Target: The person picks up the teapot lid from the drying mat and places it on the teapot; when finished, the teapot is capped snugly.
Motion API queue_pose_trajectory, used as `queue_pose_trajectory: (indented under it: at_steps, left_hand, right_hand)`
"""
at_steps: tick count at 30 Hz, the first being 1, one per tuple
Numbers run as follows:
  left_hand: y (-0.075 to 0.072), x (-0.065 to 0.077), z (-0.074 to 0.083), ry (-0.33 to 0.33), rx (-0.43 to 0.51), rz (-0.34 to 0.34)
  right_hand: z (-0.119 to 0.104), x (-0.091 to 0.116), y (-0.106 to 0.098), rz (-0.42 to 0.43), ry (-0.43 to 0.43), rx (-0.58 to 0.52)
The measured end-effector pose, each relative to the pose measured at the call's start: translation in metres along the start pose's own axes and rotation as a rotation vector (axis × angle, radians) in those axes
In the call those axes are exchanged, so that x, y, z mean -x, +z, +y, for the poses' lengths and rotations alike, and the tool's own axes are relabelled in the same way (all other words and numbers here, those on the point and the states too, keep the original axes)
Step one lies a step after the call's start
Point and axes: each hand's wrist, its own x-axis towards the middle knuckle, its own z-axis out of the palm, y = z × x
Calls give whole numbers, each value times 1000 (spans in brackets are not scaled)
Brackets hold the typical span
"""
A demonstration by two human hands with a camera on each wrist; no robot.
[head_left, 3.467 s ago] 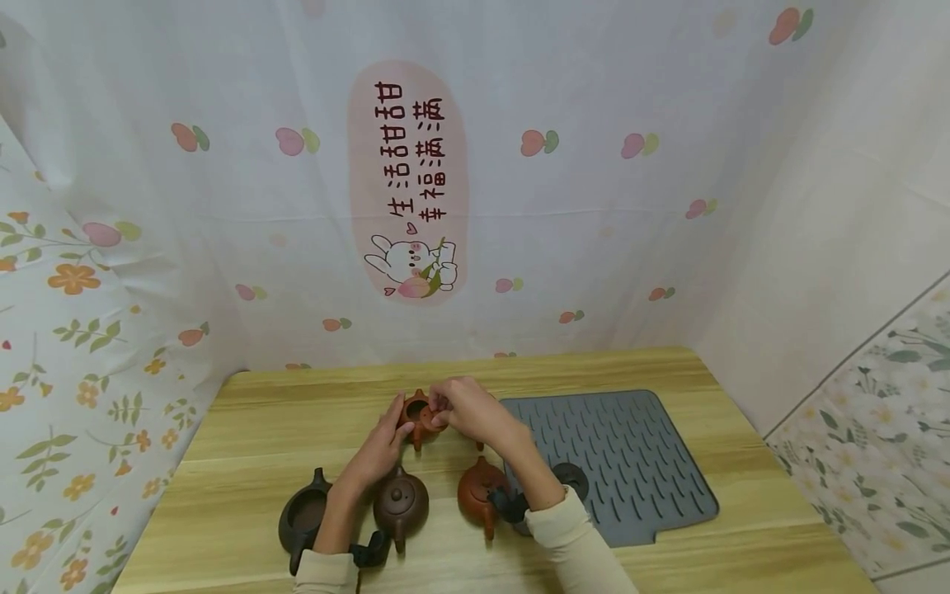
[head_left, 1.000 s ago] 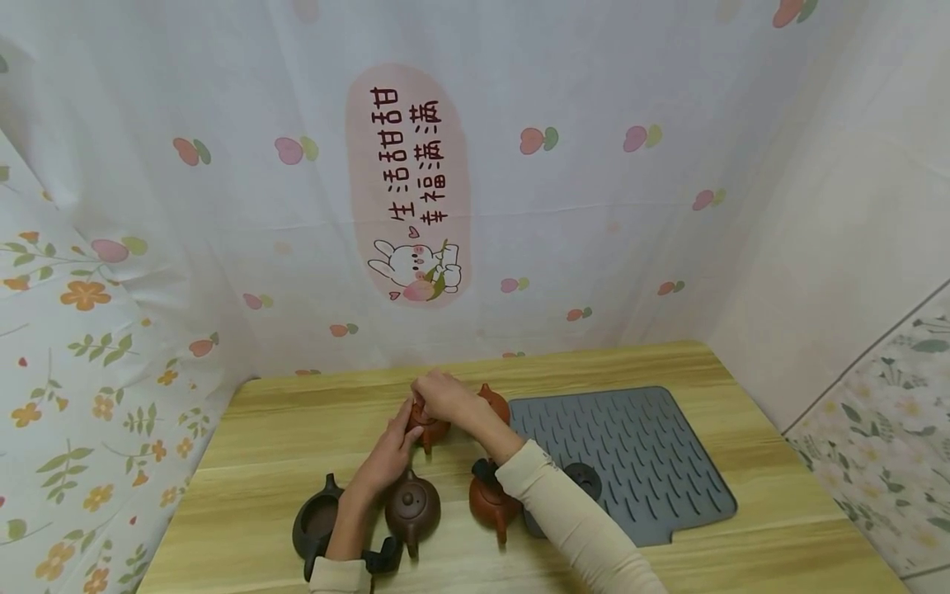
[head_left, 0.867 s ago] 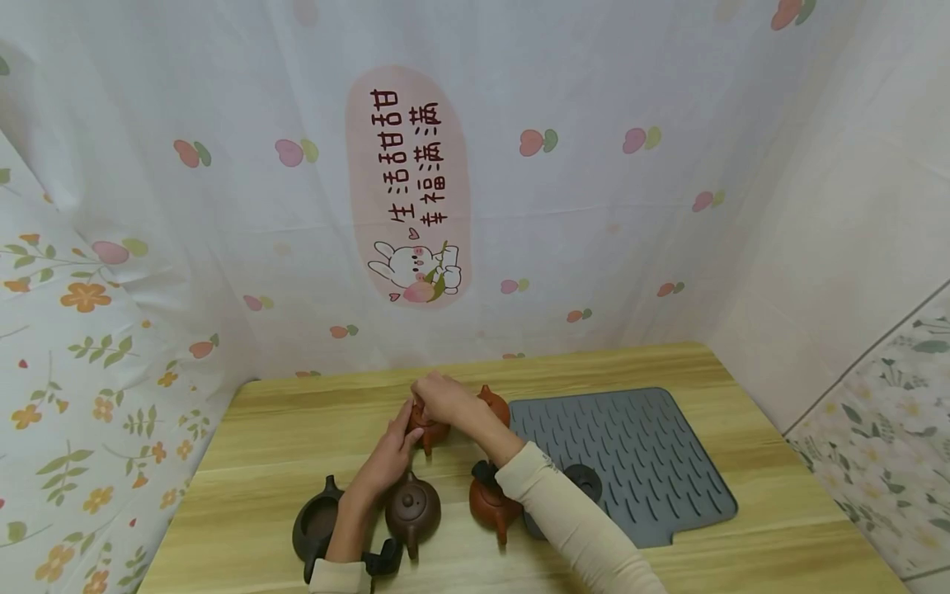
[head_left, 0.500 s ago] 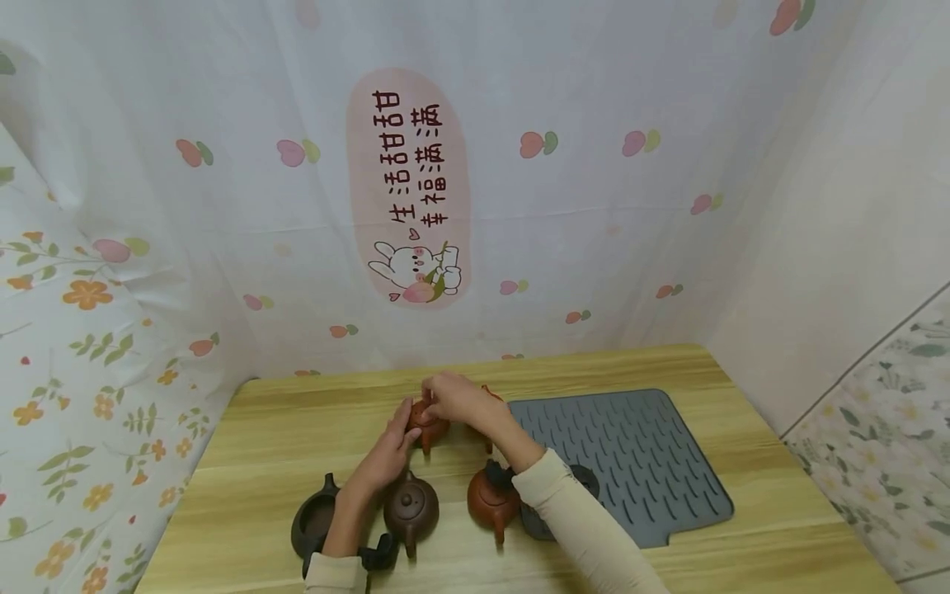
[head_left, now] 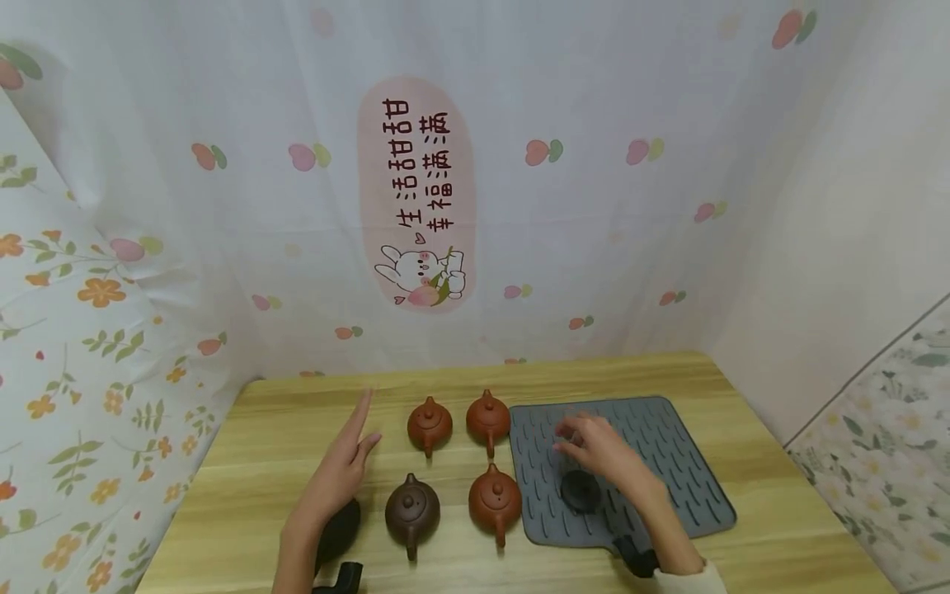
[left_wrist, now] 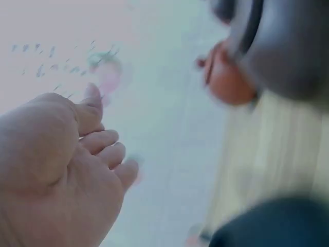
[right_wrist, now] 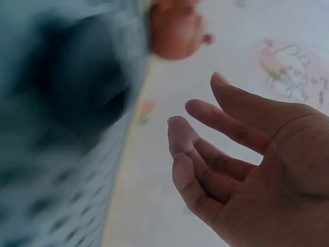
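My left hand [head_left: 343, 464] hangs with fingers extended at the left, holding nothing. Partly behind its forearm stands the black teapot [head_left: 341, 528]. My right hand [head_left: 599, 448] is over the grey mat, its fingers loosely bent and nothing in them, as the right wrist view confirms. Just below those fingers a round black lid [head_left: 580, 492] lies on the mat. Between the hands stand a lidded brown teapot [head_left: 412, 509] and three lidded reddish teapots: back left [head_left: 430, 424], back right [head_left: 488, 417] and front right [head_left: 495, 500].
The grey ridged mat [head_left: 668, 462] covers the right part of the wooden table [head_left: 297, 412]. A printed curtain [head_left: 594, 239] hangs behind the table's back edge. Black wrist mounts [head_left: 637, 557] sit on both forearms.
Both hands have left the back-left reddish teapot, which was uncovered earlier and now wears its lid. My left hand moved left, my right hand moved right over the mat.
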Motion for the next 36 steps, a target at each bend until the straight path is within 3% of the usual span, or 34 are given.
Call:
queue_pose_trajectory:
  at_steps: [3,5,9,12,14,17,19,21,24,26,28,36]
  left_hand:
    - [-14,19,-21,3,-21,40]
    - [-17,29,-55,18,-32,63]
    - [-14,41,-126,-3,-16,28]
    - [-13,48,-151,-8,0,7]
    - [-12,54,-153,-11,-29,14]
    - [-11,65,-143,-31,-27,19]
    - [-12,74,-126,-42,-47,27]
    - [-9,83,-125,20,-89,64]
    - [-7,96,-135,63,-175,101]
    - [-5,106,-153,90,-220,131]
    - [-5,113,-158,61,-217,120]
    - [3,121,-162,63,-232,137]
  right_hand:
    - [19,25,0,-25,71,23]
    - [28,36,-2,-36,104,41]
    - [37,48,-3,-25,137,78]
    - [37,50,-1,-12,142,95]
    - [35,50,1,-6,134,95]
    - [31,49,4,-1,111,79]
    - [29,49,6,-6,103,61]
    - [28,49,9,-17,103,43]
    - [28,49,13,-28,115,20]
    - [28,49,15,-31,119,8]
    - [28,49,17,-36,117,-5]
    - [29,47,15,-37,153,-13]
